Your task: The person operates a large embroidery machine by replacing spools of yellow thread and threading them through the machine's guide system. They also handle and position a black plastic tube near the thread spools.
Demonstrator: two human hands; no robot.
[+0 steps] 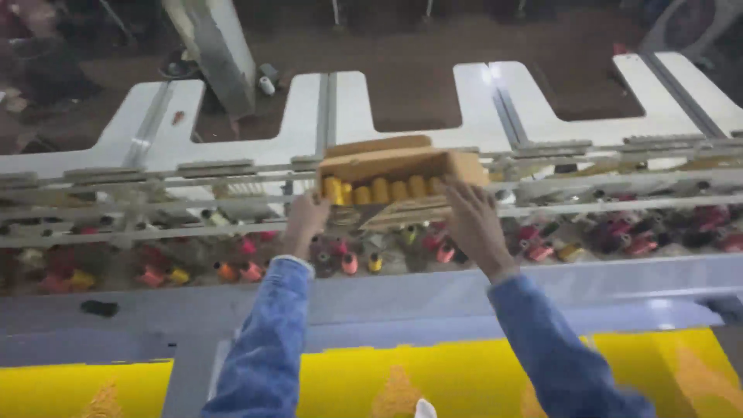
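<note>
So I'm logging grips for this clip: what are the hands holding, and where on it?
Both hold an open cardboard box of yellow thread spools: the left hand at its lower left corner, the right hand under its lower right edge.

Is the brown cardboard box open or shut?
Open. The brown cardboard box has its flap raised, showing a row of yellow thread cones; left hand and right hand hold it.

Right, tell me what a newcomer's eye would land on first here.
First, the open cardboard box of yellow thread cones, held up at centre by the left hand and right hand. Next, the bright yellow fabric along the bottom edge. Between them runs a rack of red, pink and orange spools.
</note>
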